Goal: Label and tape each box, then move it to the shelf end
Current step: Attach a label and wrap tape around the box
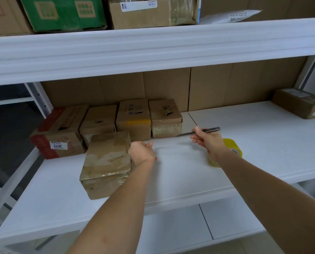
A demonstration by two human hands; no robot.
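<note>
a taped box [107, 163] is seen near the front of the white shelf [180, 171], just in front of a row of four boxes [114, 123] lined up toward the left end. the left hand [143, 153] is laid against the right side of this box; whether its fingers are curled round the edge cannot be told, since they are hidden behind the hand. a dark pen [198, 132] is pinched in the right hand [208, 142], held above the shelf and apart from the box. a roll of yellow tape [230, 152] is standing on the shelf just behind the right wrist. another box [299, 103] is left at the far right.

the box appears already taped and marked, so the moving step is judged to be in hand. a sideways push to the left, into line with the row, is called for next.
</note>
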